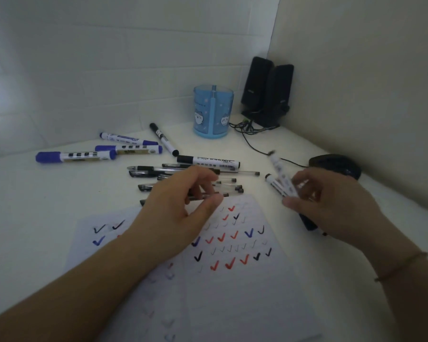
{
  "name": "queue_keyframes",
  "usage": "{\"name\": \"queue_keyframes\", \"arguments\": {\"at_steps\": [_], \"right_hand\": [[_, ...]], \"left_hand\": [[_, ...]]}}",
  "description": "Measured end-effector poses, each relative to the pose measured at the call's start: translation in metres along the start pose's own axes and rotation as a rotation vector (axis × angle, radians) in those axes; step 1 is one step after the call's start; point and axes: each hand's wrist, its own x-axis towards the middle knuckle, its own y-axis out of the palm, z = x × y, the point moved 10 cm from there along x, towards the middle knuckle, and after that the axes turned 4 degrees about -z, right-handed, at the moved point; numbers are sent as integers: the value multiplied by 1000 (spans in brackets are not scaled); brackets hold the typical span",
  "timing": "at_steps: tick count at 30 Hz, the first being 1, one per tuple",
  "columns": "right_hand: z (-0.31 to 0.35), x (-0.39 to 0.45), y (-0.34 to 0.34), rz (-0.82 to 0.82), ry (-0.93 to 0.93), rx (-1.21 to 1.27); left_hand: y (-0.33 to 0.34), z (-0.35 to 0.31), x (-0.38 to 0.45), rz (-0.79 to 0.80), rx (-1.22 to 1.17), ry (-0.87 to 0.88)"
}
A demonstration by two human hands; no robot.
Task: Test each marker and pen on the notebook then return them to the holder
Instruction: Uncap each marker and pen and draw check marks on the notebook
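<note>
The notebook page (pixel 232 287), covered in black, red and blue check marks, lies in front of me. My right hand (pixel 331 201) grips a bundle of white markers (pixel 281 178) whose tips point up and left. My left hand (pixel 181 201) hovers over a pile of black gel pens (pixel 153 171), thumb and fingers curled and closing on one pen; the hold is blurred. Three blue markers (pixel 74 156) and two black markers (pixel 208 160) lie loose on the desk. The blue pen holder (pixel 213 112) stands at the back.
Two black speakers (pixel 267 90) stand in the back right corner with cables (pixel 252 139) trailing across the desk. A dark computer mouse (pixel 336 165) sits behind my right hand. Walls close the desk at the back and right.
</note>
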Motion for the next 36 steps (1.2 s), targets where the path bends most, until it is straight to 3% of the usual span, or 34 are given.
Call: {"name": "queue_keyframes", "arguments": {"at_steps": [5,10,25,30,33,36], "right_hand": [[-6,-3,11,28,48,-203],[-22,3,13,53,106,-125],[-53,13,1,-117,185,-138],[-7,17,-1,-197,-13,-121],[42,36,17,-112,-165,8],[74,67,41,-72,-216,-33]], "left_hand": [[6,0,-1,29,50,6],[7,2,-1,39,67,5],[7,3,0,58,104,5],[6,9,-1,43,79,-14],[5,10,-1,56,98,-35],[9,6,-3,111,128,-37]]}}
